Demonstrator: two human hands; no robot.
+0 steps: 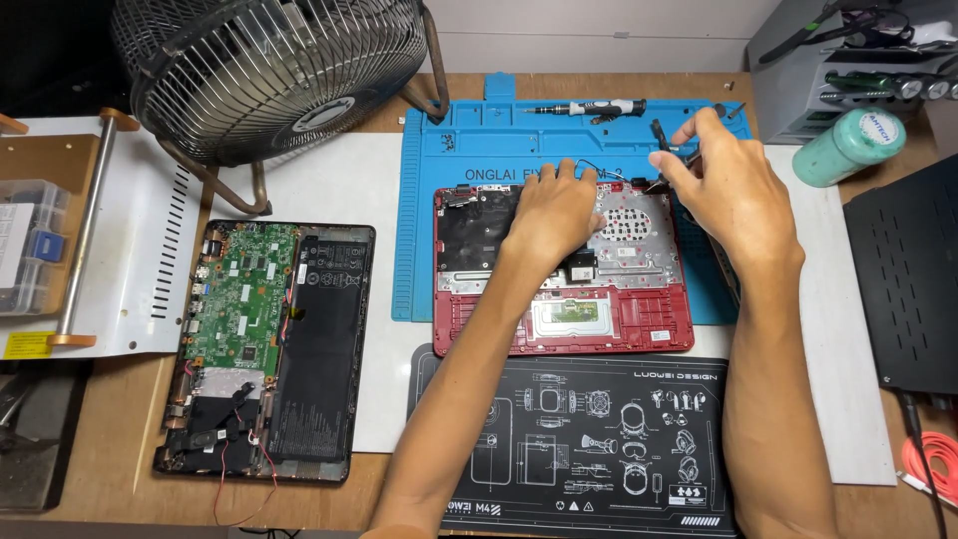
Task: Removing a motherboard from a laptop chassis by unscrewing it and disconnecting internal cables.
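A red laptop shell (599, 319) lies open-side up on a blue work mat (449, 170), its metal keyboard backing and touchpad board exposed. My left hand (551, 215) rests flat on the shell's middle, fingers spread toward its upper edge. My right hand (723, 175) hovers over the shell's upper right corner, pinching a small dark tool or part (671, 150) near thin black wires. What exactly it grips is too small to tell.
A second opened laptop (264, 349) with green board and black battery lies at left. A metal fan (274, 70) stands behind it. A screwdriver (589, 107) sits on the mat's top edge, a green bottle (848, 145) at right, a black printed mat (589, 439) in front.
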